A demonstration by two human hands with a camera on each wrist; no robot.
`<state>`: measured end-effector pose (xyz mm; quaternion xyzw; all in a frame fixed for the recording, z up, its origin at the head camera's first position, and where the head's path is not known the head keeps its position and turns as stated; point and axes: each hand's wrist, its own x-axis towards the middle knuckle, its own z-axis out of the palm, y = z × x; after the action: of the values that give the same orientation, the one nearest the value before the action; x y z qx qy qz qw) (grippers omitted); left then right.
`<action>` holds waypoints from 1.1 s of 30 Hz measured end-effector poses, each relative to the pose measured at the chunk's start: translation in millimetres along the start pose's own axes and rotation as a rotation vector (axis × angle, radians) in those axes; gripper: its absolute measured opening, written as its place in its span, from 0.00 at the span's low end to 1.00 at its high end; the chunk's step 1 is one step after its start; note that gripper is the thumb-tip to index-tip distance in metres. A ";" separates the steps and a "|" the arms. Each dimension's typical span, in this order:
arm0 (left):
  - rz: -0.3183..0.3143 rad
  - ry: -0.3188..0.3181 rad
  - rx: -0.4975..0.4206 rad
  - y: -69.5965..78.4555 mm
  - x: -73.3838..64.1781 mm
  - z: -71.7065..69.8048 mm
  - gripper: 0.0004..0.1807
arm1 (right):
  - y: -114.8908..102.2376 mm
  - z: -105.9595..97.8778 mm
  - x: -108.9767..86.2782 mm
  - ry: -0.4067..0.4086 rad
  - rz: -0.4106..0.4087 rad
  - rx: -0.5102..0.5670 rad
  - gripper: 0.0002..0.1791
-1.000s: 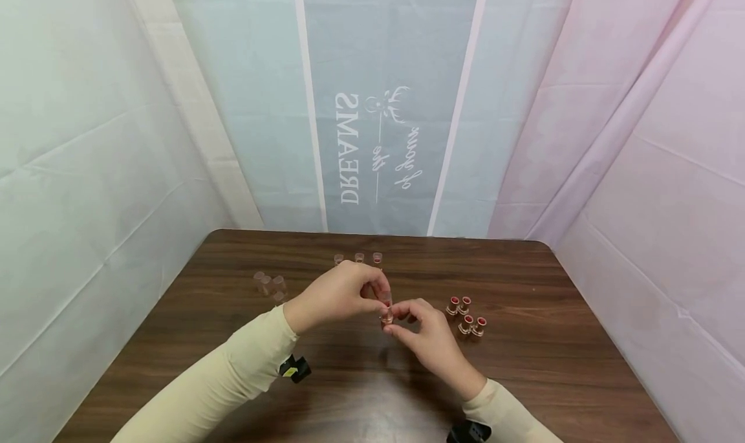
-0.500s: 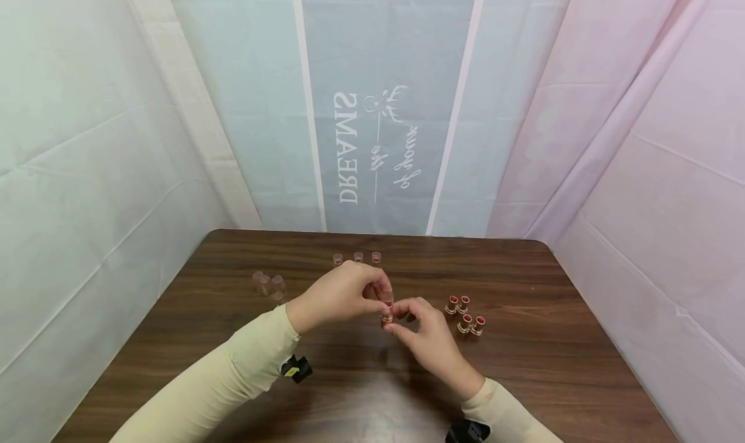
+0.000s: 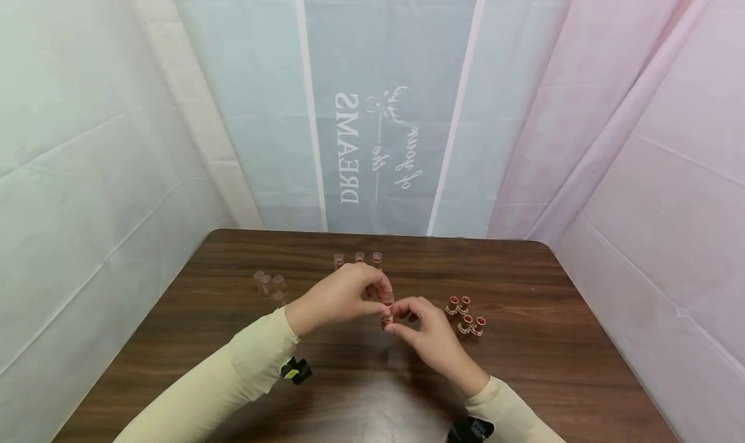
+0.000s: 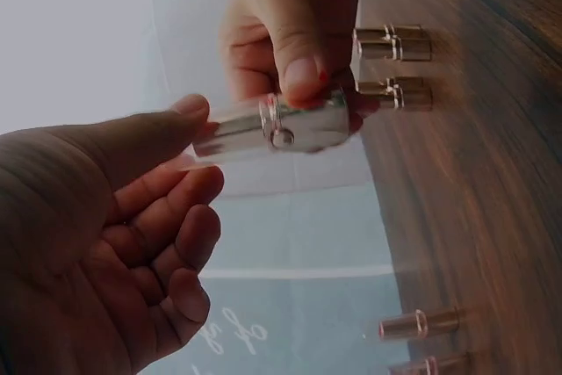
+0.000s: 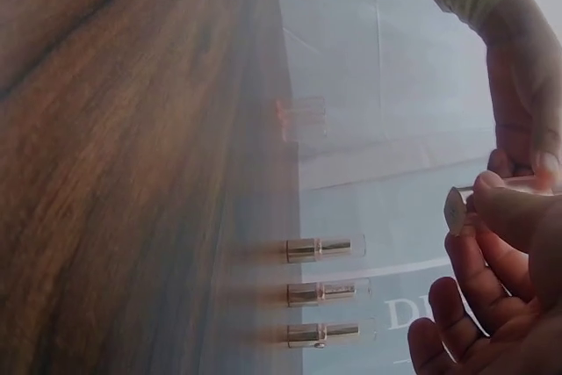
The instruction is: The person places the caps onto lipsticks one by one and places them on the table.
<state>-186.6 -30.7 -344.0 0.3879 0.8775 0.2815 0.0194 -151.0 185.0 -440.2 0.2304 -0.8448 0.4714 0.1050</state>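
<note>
A gold lipstick tube (image 3: 387, 315) with a clear cap (image 4: 230, 133) over its top stands upright between my two hands, near the table's middle. My left hand (image 3: 345, 294) pinches the cap end between thumb and forefinger, its other fingers loosely curled. Lower down, my right hand (image 3: 432, 336) pinches the tube's base (image 5: 456, 210) with thumb and fingers. The left wrist view shows the cap around the upper tube; whether it is fully seated I cannot tell.
Several uncapped lipstick tubes (image 3: 467, 321) with red openings stand right of my right hand. Several loose clear caps (image 3: 266, 284) stand at the left. Three capped tubes (image 5: 320, 292) stand in a row behind my left hand on the brown wooden table (image 3: 524, 378).
My left hand sits very slightly lower than before. Both hands keep their grip on the same lipstick tube, and the other tubes and caps have not moved.
</note>
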 end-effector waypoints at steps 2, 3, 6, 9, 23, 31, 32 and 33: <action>0.021 0.022 0.033 -4.5 -4.0 -0.1 0.12 | -0.8 -1.8 0.0 -0.009 0.004 -0.014 0.13; 0.029 0.035 0.056 -7.0 -6.3 -0.6 0.14 | -1.0 -2.5 0.0 -0.012 0.007 -0.018 0.13; 0.026 0.072 0.108 -14.7 -13.9 -4.8 0.18 | -1.0 -3.8 0.3 -0.014 0.020 -0.012 0.13; 0.024 0.106 0.117 -22.6 -22.8 -10.5 0.19 | -0.1 -5.0 0.6 -0.008 0.029 -0.014 0.13; -0.063 0.211 0.082 -55.5 -73.7 -18.4 0.17 | 4.4 -8.1 3.7 0.000 0.032 -0.067 0.14; -0.123 0.190 0.030 -66.4 -87.6 -14.0 0.17 | 6.4 -8.1 3.3 0.007 0.060 -0.075 0.14; -0.130 0.189 0.022 -67.4 -88.9 -13.6 0.18 | 6.4 -7.9 3.4 0.007 0.065 -0.076 0.14; -0.135 0.188 0.019 -68.4 -90.3 -13.2 0.18 | 6.7 -7.5 3.4 0.007 0.069 -0.078 0.14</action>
<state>-172.7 -136.5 -384.4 0.2998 0.9022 0.3063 -0.0480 -157.5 193.4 -439.8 0.1954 -0.8696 0.4422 0.1004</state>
